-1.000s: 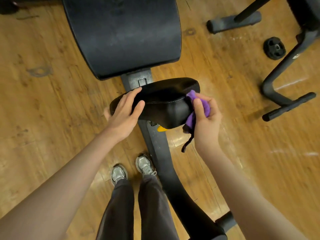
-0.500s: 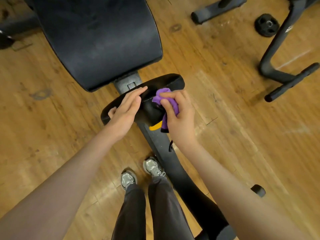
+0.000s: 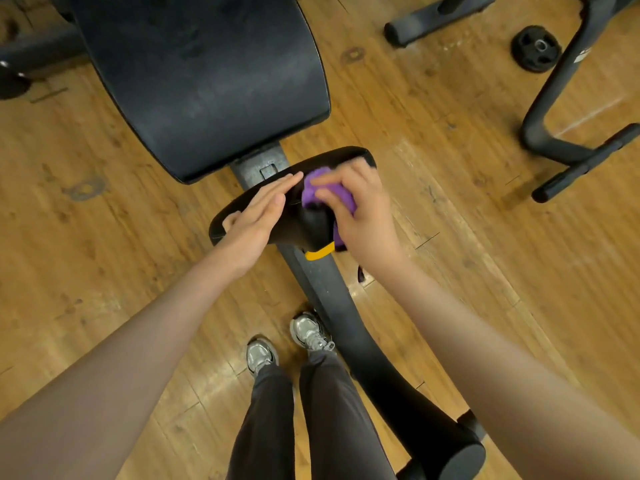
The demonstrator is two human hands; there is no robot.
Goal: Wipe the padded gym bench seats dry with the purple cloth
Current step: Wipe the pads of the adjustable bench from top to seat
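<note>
A small black padded seat [image 3: 332,161] sits on the bench's dark frame, just below the large black padded backrest [image 3: 204,74]. My right hand [image 3: 360,209] grips the bunched purple cloth [image 3: 317,188] and presses it on the middle of the small seat. My left hand [image 3: 256,216] lies flat on the seat's left half, fingers straight and together, thumb under the left edge. Much of the seat is hidden under both hands.
The bench's black frame beam [image 3: 332,306] with a yellow band [image 3: 320,254] runs down past my shoes [image 3: 308,332]. Another machine's black legs [image 3: 568,147] stand at the right, a small weight plate [image 3: 536,48] lies at the far right, and wooden floor surrounds everything.
My right hand has carried the purple cloth from the seat's right edge onto its middle, beside my left hand. The camera view has shifted, so the bench sits further left.
</note>
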